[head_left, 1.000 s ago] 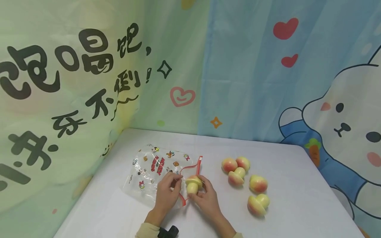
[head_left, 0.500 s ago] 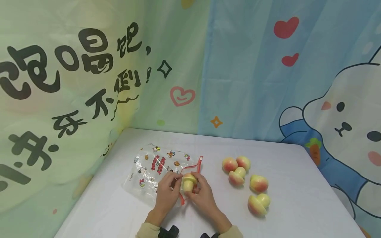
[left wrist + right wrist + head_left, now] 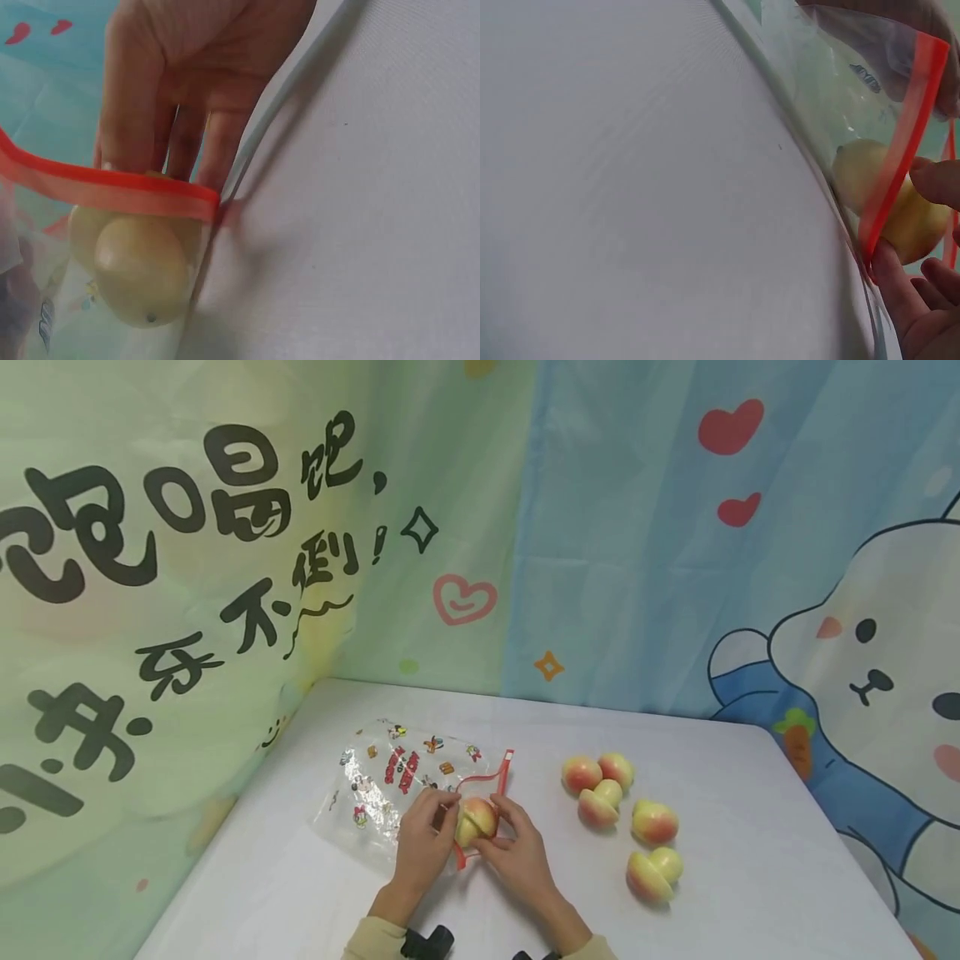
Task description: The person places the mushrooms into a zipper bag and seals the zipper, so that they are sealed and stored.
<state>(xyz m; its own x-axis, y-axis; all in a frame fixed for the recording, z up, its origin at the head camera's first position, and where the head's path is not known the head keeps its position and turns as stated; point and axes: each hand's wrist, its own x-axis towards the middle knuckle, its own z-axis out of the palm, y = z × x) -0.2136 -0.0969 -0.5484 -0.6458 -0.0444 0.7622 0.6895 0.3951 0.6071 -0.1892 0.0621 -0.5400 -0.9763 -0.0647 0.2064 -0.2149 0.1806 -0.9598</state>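
Note:
A clear zip bag [image 3: 390, 777] printed with cartoon figures lies on the white table [image 3: 750, 860], its red zip strip [image 3: 501, 774] standing open. My left hand [image 3: 442, 806] pinches the near edge of the bag's mouth. My right hand [image 3: 498, 827] grips a yellow-pink toy peach [image 3: 475, 818] that sits in the mouth. In the left wrist view the peach [image 3: 139, 262] shows behind the red strip [image 3: 112, 187], just under my fingers [image 3: 172, 127]. In the right wrist view the red strip [image 3: 900, 180] crosses the peach [image 3: 881, 202], with my fingertips [image 3: 896, 296] on it.
Several more toy peaches lie to the right: a group of three [image 3: 600, 785], one alone [image 3: 654, 822] and a stacked pair [image 3: 651, 874]. Printed cloth backdrops [image 3: 637, 568] close off the table's back and left sides.
My right hand has moved the peach left and down, from above the zip strip into the bag's mouth. My left hand has kept its hold on the bag's edge.

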